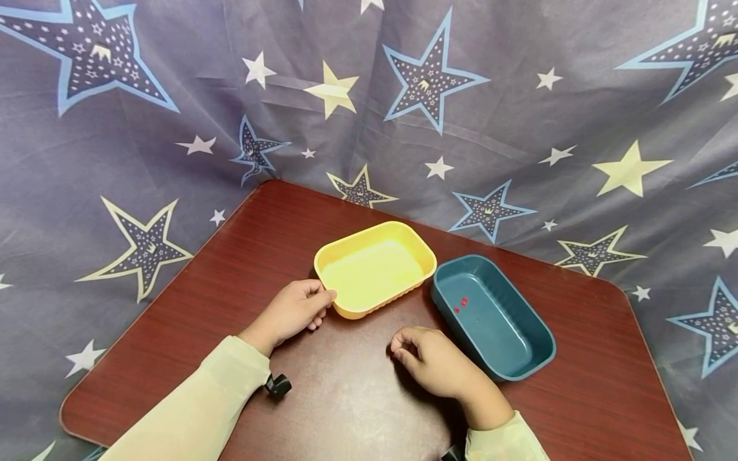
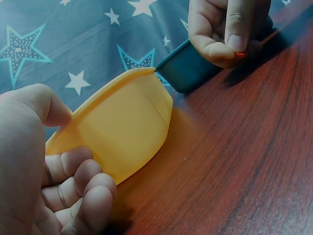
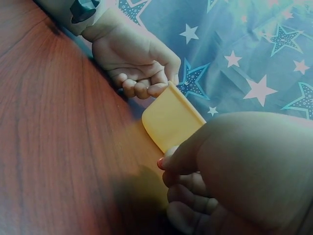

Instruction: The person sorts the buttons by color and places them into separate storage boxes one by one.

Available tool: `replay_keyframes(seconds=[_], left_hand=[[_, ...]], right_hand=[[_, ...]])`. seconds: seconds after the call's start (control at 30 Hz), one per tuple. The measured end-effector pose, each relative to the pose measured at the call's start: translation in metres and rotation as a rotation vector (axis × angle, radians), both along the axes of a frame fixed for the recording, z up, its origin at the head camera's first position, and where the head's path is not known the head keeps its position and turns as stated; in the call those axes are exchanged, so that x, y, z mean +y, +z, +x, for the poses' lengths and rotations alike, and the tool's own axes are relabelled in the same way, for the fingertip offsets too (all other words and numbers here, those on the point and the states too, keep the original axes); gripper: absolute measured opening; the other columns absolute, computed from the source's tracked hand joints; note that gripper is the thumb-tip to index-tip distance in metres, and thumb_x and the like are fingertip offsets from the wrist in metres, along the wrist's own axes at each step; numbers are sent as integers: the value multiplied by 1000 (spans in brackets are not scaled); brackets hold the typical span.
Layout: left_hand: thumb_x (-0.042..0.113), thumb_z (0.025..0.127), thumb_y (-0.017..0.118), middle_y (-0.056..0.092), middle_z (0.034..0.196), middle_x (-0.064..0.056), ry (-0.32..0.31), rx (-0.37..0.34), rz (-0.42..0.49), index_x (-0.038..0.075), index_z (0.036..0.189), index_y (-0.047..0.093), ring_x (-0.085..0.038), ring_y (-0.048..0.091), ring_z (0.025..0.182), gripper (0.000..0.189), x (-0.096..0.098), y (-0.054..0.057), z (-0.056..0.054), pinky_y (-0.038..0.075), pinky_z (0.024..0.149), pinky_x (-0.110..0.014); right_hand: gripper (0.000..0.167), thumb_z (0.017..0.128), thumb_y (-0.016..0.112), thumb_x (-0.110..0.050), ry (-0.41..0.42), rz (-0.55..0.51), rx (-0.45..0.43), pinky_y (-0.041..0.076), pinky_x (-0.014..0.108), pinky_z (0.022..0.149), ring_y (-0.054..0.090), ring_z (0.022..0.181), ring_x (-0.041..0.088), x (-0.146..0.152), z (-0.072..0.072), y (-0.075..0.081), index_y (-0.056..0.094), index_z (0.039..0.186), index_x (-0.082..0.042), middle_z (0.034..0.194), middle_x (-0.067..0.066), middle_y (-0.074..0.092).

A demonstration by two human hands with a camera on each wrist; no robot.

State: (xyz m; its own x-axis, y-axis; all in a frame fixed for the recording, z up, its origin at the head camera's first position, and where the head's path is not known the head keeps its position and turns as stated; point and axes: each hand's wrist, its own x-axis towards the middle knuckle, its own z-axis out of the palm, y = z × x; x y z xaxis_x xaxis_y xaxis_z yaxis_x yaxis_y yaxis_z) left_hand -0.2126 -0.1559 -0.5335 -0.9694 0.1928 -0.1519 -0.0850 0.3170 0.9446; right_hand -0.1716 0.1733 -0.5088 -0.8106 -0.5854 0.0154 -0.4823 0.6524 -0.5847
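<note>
My left hand [image 1: 296, 311] pinches the near left rim of a yellow plastic tub [image 1: 359, 314], thumb over the edge and the other fingers curled beneath it. The tub rests on the table. To its right, my right hand [image 1: 434, 363] is held over the table, in front of a dark teal tub [image 1: 500, 320]. Between its thumb and index finger it pinches a small red piece [image 2: 240, 55], also visible at the fingertips in the right wrist view; its exact kind is too small to tell. A few similar red bits [image 1: 464, 302] lie inside the teal tub.
A reddish-brown wooden table [image 1: 230, 256] lies under both tubs, which stand nearly touching at its middle and right. Behind the table hangs a grey-blue curtain [image 1: 219, 83] printed with stars. A black wrist device [image 1: 278, 387] sits at the left sleeve.
</note>
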Motion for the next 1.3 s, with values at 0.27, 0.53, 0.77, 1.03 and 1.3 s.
replay_keyframes(seconds=[0.27, 0.53, 0.77, 1.03, 1.3], left_hand=[[43, 109, 72, 64, 74, -6, -4, 1, 1, 6, 87, 66, -17, 62, 60, 43, 0, 1, 0, 56, 57, -28], [42, 109, 72, 64, 74, -6, -3, 1, 3, 6, 86, 65, -17, 62, 61, 43, 0, 0, 1, 56, 57, -28], [41, 109, 72, 64, 74, -6, -2, -3, 4, 6, 87, 65, -16, 62, 61, 42, 0, 1, 0, 56, 57, -27], [42, 109, 72, 64, 74, -6, -1, 1, 2, 6, 87, 66, -17, 62, 61, 43, 1, 0, 0, 57, 57, -28], [43, 110, 71, 65, 74, -6, -1, 6, -11, 7, 87, 66, -17, 63, 61, 43, 0, 0, 0, 58, 58, -29]], right_hand=[[15, 106, 75, -14, -4, -6, -30, 55, 26, 84, 61, 88, 2, 1, -1, 4, 72, 98, -26, 93, -16, 68], [16, 104, 74, -14, -50, -45, -93, 53, 24, 81, 62, 83, 2, 2, 1, 16, 72, 95, -28, 87, -19, 66], [19, 104, 74, -15, -85, -57, -132, 51, 24, 81, 62, 84, 4, 6, 2, 23, 72, 94, -30, 85, -18, 67], [16, 106, 74, -15, -87, -81, -186, 51, 23, 80, 61, 81, 7, 12, 1, 34, 72, 96, -28, 88, -14, 67], [14, 106, 74, -16, -80, -86, -178, 52, 24, 82, 64, 87, 7, 18, -2, 43, 73, 97, -27, 89, -14, 67]])
